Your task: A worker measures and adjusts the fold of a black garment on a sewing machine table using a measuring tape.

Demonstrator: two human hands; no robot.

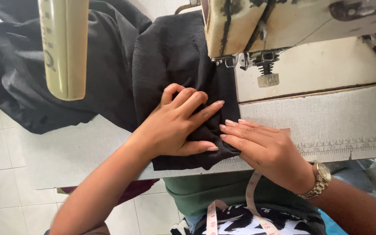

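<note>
Left hand (177, 124) lies flat, fingers spread, on the black cloth (175, 56), right hand (262, 146) flat at its edge; best keep it smooth and feed it straight under the sewing machine (240, 26).

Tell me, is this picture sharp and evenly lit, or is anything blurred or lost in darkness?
In the head view the light is soft and even, with no harsh glare; both the left hand and right hand look sharp. The black fabric is so dark that its folds barely show. The pale cylinder close to the camera is slightly soft, and the sewing machine looms large at the top edge.
</note>
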